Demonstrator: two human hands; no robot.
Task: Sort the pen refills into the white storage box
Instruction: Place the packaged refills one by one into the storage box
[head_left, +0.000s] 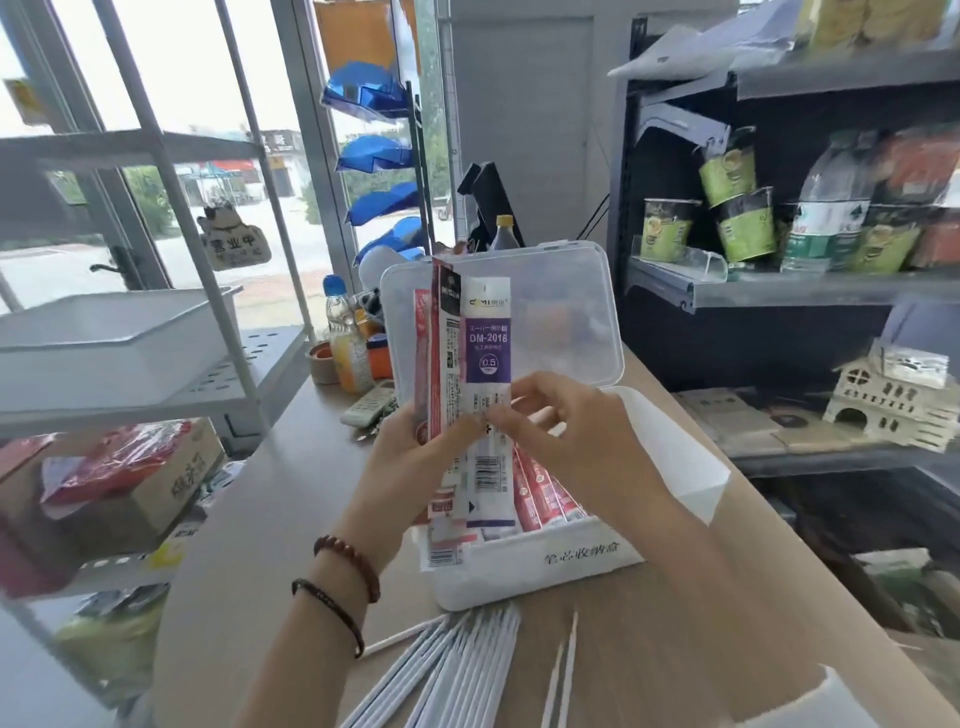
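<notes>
A white storage box (540, 571) stands open on the wooden counter, its clear lid (561, 312) raised behind it. Several red refill packets (545, 493) lie inside it. Above the box my left hand (410, 457) grips an upright bundle of refill packets (441, 353), red and white ones. My right hand (561, 421) pinches the front packet, white with a purple label (487, 343), at its middle. Loose white pen refills (457, 670) lie on the counter in front of the box, and two more (563, 675) lie apart to the right.
A remote (366, 402), bottles (345, 338) and a tape roll (323, 361) crowd the counter's far left. A white rack with a tray (119, 332) stands left. Dark shelves with cups (727, 218) and bottles stand right. A till screen (488, 202) rises behind the box.
</notes>
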